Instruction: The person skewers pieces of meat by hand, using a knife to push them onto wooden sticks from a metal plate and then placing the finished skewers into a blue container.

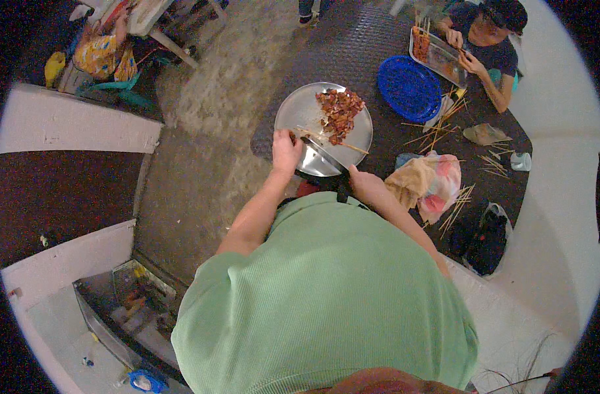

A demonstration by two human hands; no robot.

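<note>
A round metal tray lies in front of me, with a heap of reddish-brown meat pieces on its far right part. My left hand is at the tray's left edge, its fingers closed on the left end of a thin bamboo skewer. Any small piece between those fingers is hidden. In my right hand, at the near edge, is a knife. Its blade slants across the tray toward my left fingertips, just nearer to me than the skewer.
Beyond the tray stands a blue plastic basin. Across the dark table a person works over a rectangular metal tray with skewered meat. Loose skewers, bunched cloths and a black bag lie to the right.
</note>
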